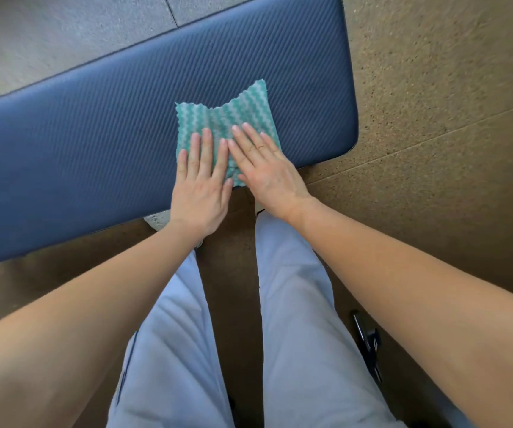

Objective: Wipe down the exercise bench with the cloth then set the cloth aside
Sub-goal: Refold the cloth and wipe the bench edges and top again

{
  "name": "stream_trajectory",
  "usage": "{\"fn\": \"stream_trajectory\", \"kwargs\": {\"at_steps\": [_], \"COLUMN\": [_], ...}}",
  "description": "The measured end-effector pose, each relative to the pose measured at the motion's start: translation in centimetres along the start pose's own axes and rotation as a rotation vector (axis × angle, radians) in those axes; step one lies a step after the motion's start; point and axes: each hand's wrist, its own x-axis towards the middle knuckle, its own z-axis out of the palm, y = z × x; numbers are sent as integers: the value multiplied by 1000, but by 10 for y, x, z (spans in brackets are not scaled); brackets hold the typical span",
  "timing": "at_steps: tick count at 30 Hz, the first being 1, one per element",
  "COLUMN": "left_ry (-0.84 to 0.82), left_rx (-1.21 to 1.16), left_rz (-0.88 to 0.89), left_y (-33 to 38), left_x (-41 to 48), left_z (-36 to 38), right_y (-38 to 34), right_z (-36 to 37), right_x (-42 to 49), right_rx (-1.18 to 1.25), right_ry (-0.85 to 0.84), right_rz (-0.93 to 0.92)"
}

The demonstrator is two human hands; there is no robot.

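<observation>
Both hands flat on cloth atop exercise bench (94, 134). Left hand (201, 193): fingers straight, slightly spread, palm over bench's near edge, fingertips on cloth's near-left part. Right hand (267, 168): fingers straight, close together, pressing cloth's near-right part. Green-and-white wavy-striped cloth (242, 109) lies spread near bench's right end, far edge rumpled. Bench pad dark blue, ribbed. Speckled brown floor (434, 118) beyond bench's right end; pale grey trouser legs (295, 304) at bench's near side; dark object (368, 344) beside them, unclear.

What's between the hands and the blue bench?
The green cloth, flat under the left hand and right hand on the bench, in the head view.
</observation>
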Motion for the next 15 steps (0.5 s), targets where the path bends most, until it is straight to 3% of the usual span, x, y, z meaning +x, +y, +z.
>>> {"fn": "stream_trajectory", "kwargs": {"at_steps": [9, 15], "left_ry": [67, 94], "left_rx": [-32, 35], "left_rz": [229, 405], "left_y": [103, 112], "left_x": [65, 80], "left_z": [-6, -2], "right_y": [91, 102], "right_z": [-25, -29], "right_x": [-68, -85], "right_rx": [104, 75], "right_ry": [208, 239], "right_rz": [300, 435]}}
